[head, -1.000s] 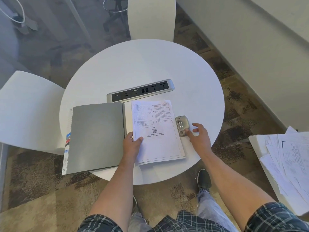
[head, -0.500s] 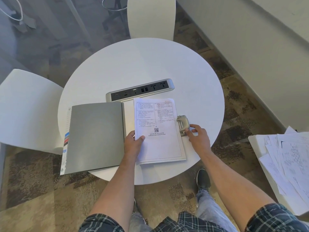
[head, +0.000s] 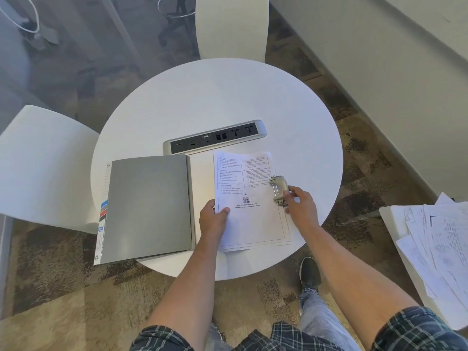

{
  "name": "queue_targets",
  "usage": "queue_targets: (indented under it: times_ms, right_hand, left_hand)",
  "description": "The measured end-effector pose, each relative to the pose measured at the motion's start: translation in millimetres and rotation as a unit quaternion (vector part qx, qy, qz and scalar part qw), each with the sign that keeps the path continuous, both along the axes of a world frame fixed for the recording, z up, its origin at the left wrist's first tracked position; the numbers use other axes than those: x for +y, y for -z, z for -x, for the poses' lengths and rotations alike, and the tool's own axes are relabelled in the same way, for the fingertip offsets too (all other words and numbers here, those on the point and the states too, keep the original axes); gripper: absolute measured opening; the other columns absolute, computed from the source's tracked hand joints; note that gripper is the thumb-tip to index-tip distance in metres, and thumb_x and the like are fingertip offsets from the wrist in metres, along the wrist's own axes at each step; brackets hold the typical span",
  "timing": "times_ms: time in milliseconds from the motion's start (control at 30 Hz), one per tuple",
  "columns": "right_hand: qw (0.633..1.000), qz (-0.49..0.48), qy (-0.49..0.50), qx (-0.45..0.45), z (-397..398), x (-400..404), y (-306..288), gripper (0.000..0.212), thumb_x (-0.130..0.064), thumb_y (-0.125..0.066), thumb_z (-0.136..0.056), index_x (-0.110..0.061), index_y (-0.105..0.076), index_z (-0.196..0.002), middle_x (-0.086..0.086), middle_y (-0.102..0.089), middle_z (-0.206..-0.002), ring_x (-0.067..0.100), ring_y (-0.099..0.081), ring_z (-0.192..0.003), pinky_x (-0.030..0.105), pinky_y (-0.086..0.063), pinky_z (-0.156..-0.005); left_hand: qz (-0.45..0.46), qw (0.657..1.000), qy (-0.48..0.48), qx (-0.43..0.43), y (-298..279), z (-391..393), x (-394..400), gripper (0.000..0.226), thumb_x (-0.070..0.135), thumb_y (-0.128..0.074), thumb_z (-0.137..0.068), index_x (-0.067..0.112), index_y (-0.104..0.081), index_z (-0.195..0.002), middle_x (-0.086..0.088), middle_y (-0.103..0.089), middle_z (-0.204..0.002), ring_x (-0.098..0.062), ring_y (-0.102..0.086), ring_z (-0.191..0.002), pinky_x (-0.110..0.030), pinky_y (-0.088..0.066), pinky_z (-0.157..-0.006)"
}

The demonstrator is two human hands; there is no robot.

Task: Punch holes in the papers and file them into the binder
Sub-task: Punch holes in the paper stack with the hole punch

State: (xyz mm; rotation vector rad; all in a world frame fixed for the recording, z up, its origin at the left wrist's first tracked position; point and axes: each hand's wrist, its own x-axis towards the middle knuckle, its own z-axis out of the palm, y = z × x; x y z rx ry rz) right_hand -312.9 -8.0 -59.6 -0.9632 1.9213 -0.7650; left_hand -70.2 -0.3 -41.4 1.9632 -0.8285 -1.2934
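Two bare hands on a round white table [head: 228, 97], left hand [head: 214, 220] pinching the papers [head: 253, 219] at their left edge, right hand [head: 300, 203] gripping the hole punch [head: 278, 190] at their right edge, grey binder [head: 149, 206] just left.

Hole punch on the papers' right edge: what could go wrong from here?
The hole punch sits on the papers at their right edge, the far side from the binder spine; holes there may sit on the wrong side for filing. The sheets look slightly fanned under the left hand, so holes may misalign. The right hand fingers rest beside the punch.
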Motion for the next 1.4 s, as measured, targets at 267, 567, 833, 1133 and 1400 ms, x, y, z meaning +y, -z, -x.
queue_targets:
  times_ms: [267, 567, 833, 1133, 1400]
  right_hand:
    - [0.999, -0.008, -0.032, 0.006, 2, -7, -2, 0.020, -0.041, -0.061, -0.095, -0.032, -0.071, -0.110, -0.012, -0.068, -0.104, 0.019, -0.070, -0.090, 0.041, -0.058, -0.083]
    - [1.000, -0.003, -0.014, 0.022, 1, -17, -14, 0.016, -0.029, -0.062, -0.099, -0.023, -0.074, -0.107, -0.011, -0.068, -0.089, 0.010, -0.062, -0.085, 0.025, -0.045, -0.066]
    - [0.999, -0.015, -0.015, 0.037, 1, -18, -15, 0.013, -0.030, -0.064, -0.097, -0.025, -0.075, -0.101, -0.011, -0.069, -0.083, 0.014, -0.064, -0.080, 0.029, -0.048, -0.066]
    - [0.991, -0.074, -0.036, 0.107, -1, -21, -31, 0.012, -0.043, -0.062, -0.092, -0.033, -0.070, -0.094, -0.014, -0.069, -0.085, 0.011, -0.064, -0.075, 0.027, -0.042, -0.062]
    - [0.993, -0.066, -0.020, 0.094, -7, -24, -30, 0.019, -0.038, -0.068, -0.090, -0.019, -0.069, -0.087, -0.003, -0.070, -0.080, 0.011, -0.063, -0.066, 0.026, -0.044, -0.055]
  left_hand:
    - [-0.008, 0.998, -0.012, -0.058, -2, 3, 11, 0.017, 0.011, -0.065, -0.092, 0.021, -0.060, -0.104, 0.004, -0.066, -0.099, -0.021, -0.063, -0.088, -0.026, -0.044, -0.071]
    - [-0.008, 0.997, -0.043, -0.068, -5, 8, 8, 0.017, 0.010, -0.063, -0.092, 0.021, -0.059, -0.104, 0.003, -0.066, -0.100, -0.021, -0.062, -0.087, -0.026, -0.043, -0.070]
    - [-0.006, 0.997, -0.042, -0.070, -5, 9, 5, 0.018, 0.009, -0.062, -0.092, 0.021, -0.060, -0.105, 0.001, -0.069, -0.104, -0.023, -0.065, -0.089, -0.028, -0.046, -0.074]
    - [-0.006, 0.996, -0.035, -0.078, -6, 10, 4, 0.023, 0.010, -0.061, -0.093, 0.017, -0.062, -0.114, 0.001, -0.069, -0.107, -0.022, -0.064, -0.090, -0.024, -0.045, -0.066]
    - [-0.010, 0.996, -0.025, -0.082, -4, 11, 2, 0.022, 0.009, -0.059, -0.092, 0.017, -0.061, -0.113, 0.001, -0.069, -0.108, -0.023, -0.065, -0.091, -0.027, -0.047, -0.073]
